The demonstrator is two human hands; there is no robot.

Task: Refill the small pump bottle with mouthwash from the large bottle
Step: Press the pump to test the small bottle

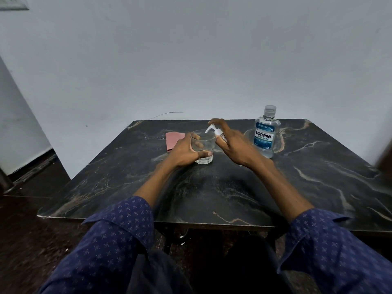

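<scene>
Sleeves [118,236]: blue patterned cuffs, nearest the camera, both arms reaching over the table [212,187].
Cloth [172,140]: pink, folded, far left of the group, just behind the left hand.
Left hand [182,152]: fingers and thumb wrapped round the glass [203,148], which stands upright on the table.
Pump bottle [218,134]: small and clear, gripped by the right hand [235,145], just right of the glass; white spout points left over the rim, forefinger on the pump head.
Key relation: spout sits above the glass mouth, so my guess is the next press sends liquid into it.
Large bottle [265,134]: upright, capped, just right of the right hand, which is the nearer one.
Label: "LISTERINE COOL MINT".
Contents of the glass: too clear to judge.
</scene>
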